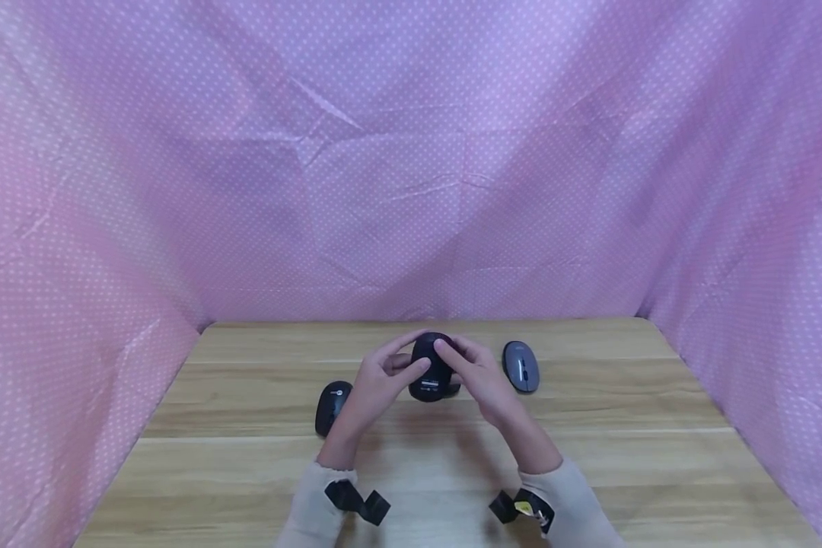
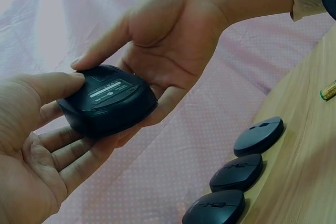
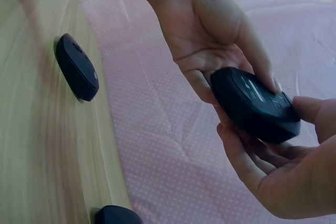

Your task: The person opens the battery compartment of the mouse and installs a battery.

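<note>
A black computer mouse is held off the table between both hands, its underside with a pale label facing up. My left hand grips its left side, thumb on the underside and fingers beneath. From the other side my right hand holds it, its thumb pressing on the underside near the far end. In the left wrist view the label on the held mouse shows more closely. Beside my left forearm a black mouse lies on the table, partly covered by the arm.
A grey mouse lies right of the hands. Another dark mouse is partly hidden behind the held one. A battery lies on the wooden table, at the left wrist view's edge. Pink dotted cloth hangs around the table.
</note>
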`<state>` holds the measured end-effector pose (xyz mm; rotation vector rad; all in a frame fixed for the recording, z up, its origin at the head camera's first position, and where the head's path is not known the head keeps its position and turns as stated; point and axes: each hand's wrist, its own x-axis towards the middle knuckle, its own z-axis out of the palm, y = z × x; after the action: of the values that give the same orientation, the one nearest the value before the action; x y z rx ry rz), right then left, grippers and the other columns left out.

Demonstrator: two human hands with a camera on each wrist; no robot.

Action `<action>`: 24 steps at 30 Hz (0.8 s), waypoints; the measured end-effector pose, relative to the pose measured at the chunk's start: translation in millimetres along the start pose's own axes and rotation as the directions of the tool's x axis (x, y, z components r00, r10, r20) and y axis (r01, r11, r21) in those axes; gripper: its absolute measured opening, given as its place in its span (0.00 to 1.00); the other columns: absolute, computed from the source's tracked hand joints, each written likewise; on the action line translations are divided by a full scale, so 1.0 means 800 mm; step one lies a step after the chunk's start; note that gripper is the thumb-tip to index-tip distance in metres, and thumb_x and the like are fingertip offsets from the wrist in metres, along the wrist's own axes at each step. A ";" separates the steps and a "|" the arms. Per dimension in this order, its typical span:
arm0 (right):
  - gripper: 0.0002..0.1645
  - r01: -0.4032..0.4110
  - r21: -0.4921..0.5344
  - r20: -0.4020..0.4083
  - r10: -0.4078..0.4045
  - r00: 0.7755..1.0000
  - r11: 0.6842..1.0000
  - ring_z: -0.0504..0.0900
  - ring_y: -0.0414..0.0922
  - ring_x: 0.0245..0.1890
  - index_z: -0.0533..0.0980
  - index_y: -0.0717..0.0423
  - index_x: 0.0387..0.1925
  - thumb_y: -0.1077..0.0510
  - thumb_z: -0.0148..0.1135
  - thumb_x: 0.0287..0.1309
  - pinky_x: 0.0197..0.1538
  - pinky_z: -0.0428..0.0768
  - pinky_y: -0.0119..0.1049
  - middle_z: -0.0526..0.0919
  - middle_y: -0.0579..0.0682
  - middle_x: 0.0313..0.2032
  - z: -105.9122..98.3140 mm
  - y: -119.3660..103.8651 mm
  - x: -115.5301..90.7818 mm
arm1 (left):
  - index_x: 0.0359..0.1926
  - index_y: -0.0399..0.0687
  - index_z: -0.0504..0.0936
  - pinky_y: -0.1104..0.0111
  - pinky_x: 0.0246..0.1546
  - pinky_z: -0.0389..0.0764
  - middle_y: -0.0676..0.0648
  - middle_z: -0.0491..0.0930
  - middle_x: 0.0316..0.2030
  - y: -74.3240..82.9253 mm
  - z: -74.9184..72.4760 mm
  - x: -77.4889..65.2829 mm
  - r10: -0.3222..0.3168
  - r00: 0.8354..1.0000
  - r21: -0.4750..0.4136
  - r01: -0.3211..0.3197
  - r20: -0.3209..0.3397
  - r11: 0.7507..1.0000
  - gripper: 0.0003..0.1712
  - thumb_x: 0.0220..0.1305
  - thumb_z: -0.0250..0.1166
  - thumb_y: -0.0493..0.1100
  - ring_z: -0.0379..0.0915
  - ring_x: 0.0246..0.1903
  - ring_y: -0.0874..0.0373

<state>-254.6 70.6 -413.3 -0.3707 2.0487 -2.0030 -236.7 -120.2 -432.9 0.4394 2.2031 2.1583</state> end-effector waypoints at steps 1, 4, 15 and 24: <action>0.26 -0.004 -0.010 0.006 0.004 1.000 1.000 0.84 0.43 0.50 0.74 0.68 0.62 0.51 0.53 0.76 0.54 0.86 0.41 0.80 0.64 0.56 -0.001 -0.001 0.000 | 0.71 0.51 0.73 0.63 0.51 0.87 0.34 0.85 0.52 0.000 -0.001 0.000 -0.011 1.000 -0.004 0.011 -0.007 1.000 0.29 0.71 0.66 0.43 0.85 0.52 0.46; 0.26 -0.007 -0.040 0.022 0.008 1.000 0.999 0.84 0.43 0.49 0.73 0.66 0.63 0.52 0.56 0.74 0.52 0.87 0.43 0.81 0.64 0.55 -0.003 -0.002 -0.001 | 0.71 0.53 0.73 0.62 0.52 0.86 0.35 0.86 0.52 0.001 -0.002 0.000 -0.038 0.999 -0.019 0.038 -0.032 0.999 0.29 0.71 0.66 0.44 0.85 0.52 0.46; 0.24 0.016 -0.106 0.023 -0.014 1.000 0.994 0.83 0.43 0.45 0.75 0.65 0.61 0.55 0.61 0.71 0.46 0.88 0.44 0.82 0.64 0.51 -0.006 0.000 -0.001 | 0.71 0.47 0.72 0.61 0.55 0.85 0.33 0.85 0.52 -0.002 -0.004 0.002 -0.066 0.993 -0.034 0.063 -0.094 0.997 0.29 0.71 0.65 0.43 0.85 0.52 0.45; 0.24 0.030 -0.092 0.028 -0.027 0.999 0.995 0.85 0.42 0.42 0.75 0.67 0.61 0.59 0.62 0.69 0.42 0.89 0.39 0.84 0.64 0.49 -0.006 0.003 0.001 | 0.71 0.43 0.72 0.64 0.48 0.88 0.31 0.83 0.54 -0.005 -0.005 0.005 -0.091 0.985 -0.095 0.078 -0.148 0.992 0.29 0.71 0.64 0.39 0.86 0.51 0.47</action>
<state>-257.4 74.9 -416.0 -0.4448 2.1364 -1.9133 -242.3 -122.9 -435.7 0.1795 2.1434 2.3036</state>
